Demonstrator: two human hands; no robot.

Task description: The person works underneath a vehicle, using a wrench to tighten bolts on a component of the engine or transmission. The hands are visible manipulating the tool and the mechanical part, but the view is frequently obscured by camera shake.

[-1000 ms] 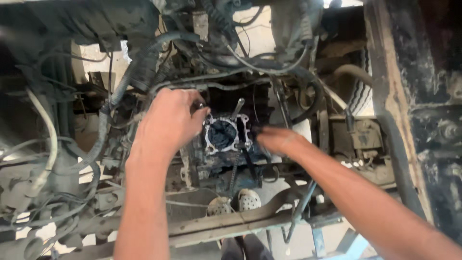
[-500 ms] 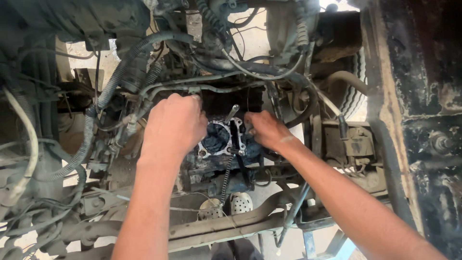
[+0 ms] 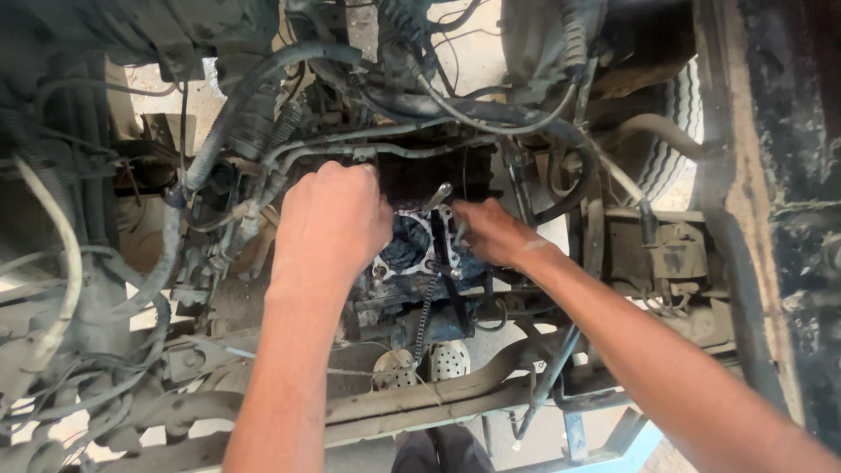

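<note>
Both hands reach down into a vehicle's engine bay. My left hand (image 3: 331,226) lies curled over the left side of a square metal housing (image 3: 412,250) with a round opening and a pale gasket face. My right hand (image 3: 492,232) rests on the housing's right edge, fingers pinched near a bolt and next to a thin metal tool (image 3: 436,197) that sticks up from the top. Whether the right fingers grip the tool or only touch the housing is unclear. The left palm hides what lies under it.
Grey hoses (image 3: 263,79) and wire bundles (image 3: 61,289) crowd the left and top. A tyre (image 3: 670,153) shows at the upper right beside a dark frame rail (image 3: 771,219). A metal crossbar (image 3: 420,407) runs below, with perforated pale shoes (image 3: 420,363) on the ground beneath.
The view has shifted and both hands have closed in on the housing. My left hand moved right and down over its left side; my right hand slid up along its right edge.
</note>
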